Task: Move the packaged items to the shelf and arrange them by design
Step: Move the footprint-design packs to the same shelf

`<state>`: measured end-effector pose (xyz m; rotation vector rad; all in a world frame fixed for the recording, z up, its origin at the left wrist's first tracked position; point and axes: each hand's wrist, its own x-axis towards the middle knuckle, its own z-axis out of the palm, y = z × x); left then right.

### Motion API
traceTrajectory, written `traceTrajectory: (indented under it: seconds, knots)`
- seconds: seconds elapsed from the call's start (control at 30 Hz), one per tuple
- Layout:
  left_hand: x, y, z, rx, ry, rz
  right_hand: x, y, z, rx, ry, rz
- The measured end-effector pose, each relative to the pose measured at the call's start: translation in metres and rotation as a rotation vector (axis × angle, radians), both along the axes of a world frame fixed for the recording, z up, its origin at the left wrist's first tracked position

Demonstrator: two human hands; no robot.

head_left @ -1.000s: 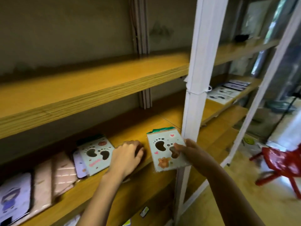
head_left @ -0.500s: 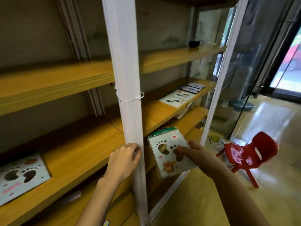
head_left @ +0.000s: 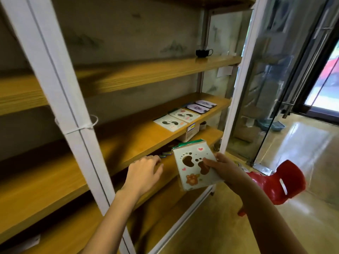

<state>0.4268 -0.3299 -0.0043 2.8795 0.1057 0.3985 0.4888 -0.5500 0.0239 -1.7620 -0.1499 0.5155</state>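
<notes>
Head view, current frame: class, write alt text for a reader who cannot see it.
A person's right hand holds a footprint-design packet before a wooden shelf, with the left hand open near the shelf's front edge. Farther right on that shelf lie two similar footprint packets and two purple packets.

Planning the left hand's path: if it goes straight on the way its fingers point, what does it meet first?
Probably the footprint package held by the right hand, just right of the left hand; depth is unclear.
</notes>
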Motion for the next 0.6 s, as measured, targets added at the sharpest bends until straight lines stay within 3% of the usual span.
traceTrajectory:
  seconds: [0.43,0.6]
  knots:
    - [0.16,0.005,0.01,0.071,0.031,0.097,0.169,0.017,-0.001,-0.075,-0.021,0.05]
    - [0.216,0.028,0.01,0.037,0.058,0.18,0.239,0.049,-0.004,-0.181,-0.156,0.202]
